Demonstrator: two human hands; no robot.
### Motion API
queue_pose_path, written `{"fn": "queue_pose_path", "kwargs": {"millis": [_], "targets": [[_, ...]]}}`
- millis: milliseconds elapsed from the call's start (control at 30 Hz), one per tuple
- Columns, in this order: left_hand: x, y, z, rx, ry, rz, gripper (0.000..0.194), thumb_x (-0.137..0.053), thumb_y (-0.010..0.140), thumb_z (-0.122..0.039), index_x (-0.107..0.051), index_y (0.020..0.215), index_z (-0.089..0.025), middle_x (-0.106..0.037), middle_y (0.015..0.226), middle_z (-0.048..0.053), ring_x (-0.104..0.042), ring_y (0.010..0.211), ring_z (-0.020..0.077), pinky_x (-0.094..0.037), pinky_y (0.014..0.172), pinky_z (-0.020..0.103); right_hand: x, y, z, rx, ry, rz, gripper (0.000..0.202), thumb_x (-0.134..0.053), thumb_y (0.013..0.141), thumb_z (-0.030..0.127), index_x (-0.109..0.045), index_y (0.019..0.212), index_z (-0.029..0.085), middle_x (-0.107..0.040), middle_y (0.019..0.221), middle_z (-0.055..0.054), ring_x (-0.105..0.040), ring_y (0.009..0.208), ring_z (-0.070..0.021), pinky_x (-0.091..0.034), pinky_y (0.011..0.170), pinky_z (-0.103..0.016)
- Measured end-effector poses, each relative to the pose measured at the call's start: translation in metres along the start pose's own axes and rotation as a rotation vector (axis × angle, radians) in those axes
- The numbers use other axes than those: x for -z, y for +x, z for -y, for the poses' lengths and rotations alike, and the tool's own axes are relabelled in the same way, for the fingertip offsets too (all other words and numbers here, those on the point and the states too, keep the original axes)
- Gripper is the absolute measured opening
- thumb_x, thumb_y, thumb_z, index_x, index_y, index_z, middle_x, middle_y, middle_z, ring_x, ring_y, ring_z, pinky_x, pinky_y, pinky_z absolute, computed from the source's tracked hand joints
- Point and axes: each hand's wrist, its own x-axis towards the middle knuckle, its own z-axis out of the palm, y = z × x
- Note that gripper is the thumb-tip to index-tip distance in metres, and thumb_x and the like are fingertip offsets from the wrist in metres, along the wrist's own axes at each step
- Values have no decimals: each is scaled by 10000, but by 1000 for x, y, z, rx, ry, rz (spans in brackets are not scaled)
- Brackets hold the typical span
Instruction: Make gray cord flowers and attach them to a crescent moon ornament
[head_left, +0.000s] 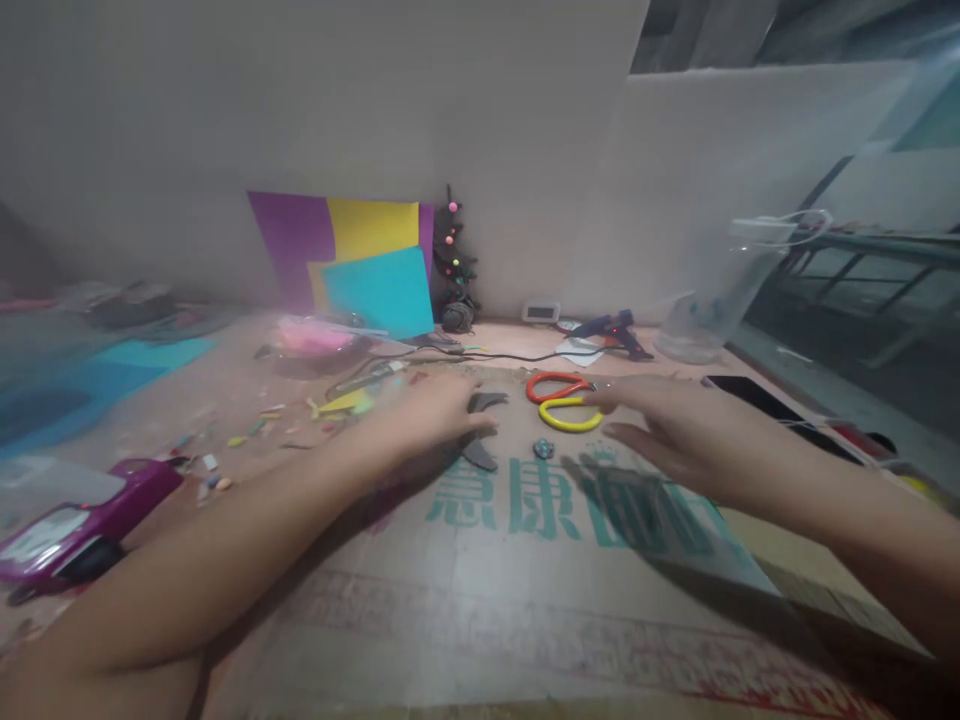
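Note:
My left hand (442,415) is beside a dark grey curved piece (481,452) near the middle of the printed sheet (465,570); its fingers are blurred, and whether they grip the piece cannot be made out. Scissors with one red and one yellow handle loop (571,415) lie to the right. Over their right side reaches my right hand (645,415), its thumb and fingers apart. A small blue-grey ornament (543,448) rests on the sheet between my hands.
Purple, yellow and blue sheets (382,290) lean on the wall beside a small decorated tree (456,270). A glue gun (615,332), a clear jug (697,300) and a phone (772,412) are rightward. A purple tool (142,500) and scattered scraps lie left.

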Motion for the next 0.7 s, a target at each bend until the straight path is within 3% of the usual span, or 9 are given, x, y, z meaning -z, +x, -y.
{"fn": "queue_pose_path", "kwargs": {"millis": [133,233,367,467,600,700], "targets": [[-7,7,1,13,-65,30,474,-663,806,-534,-667,1098,-161,-698,1165,158,-632,1060,327,-456,833,342,-24,9,19,48,5,169,275,-531,944,309,-683,1159,230,-750,1031,-81,-676,776,-209,-450,686,-320],[3,8,3,33,-137,55,474,-589,832,-624,-681,958,-177,-725,960,89,-654,893,268,-443,706,294,-37,17,23,4,161,238,276,-515,958,350,-686,1123,210,-737,923,-68,-621,694,-172,-411,632,-291],[29,-3,-10,-25,-324,-46,455,-482,921,-579,-677,894,-169,-680,830,42,-609,787,208,-405,648,273,-45,28,19,-146,445,191,299,-520,944,432,-678,929,179,-683,808,-54,-587,681,-161,-416,610,-280],[42,-16,-27,-90,-443,-126,398,-464,958,-502,-674,913,-168,-663,845,28,-595,804,189,-404,661,270,-45,34,18,-214,656,121,295,-539,913,432,-667,944,169,-692,838,-67,-626,750,-183,-475,671,-308],[38,-27,-43,-110,-564,-231,355,-516,956,-481,-686,925,-170,-684,880,30,-606,807,179,-425,676,273,-50,32,30,-228,928,199,315,-654,839,423,-682,1039,182,-722,972,-75,-663,866,-197,-524,768,-334],[28,-29,-47,-132,-644,-275,342,-528,967,-466,-692,1073,-185,-703,1002,52,-635,892,193,-475,735,284,-63,23,41,-273,1097,267,247,-686,821,416,-677,893,180,-685,829,-32,-639,744,-159,-525,707,-312]]}}
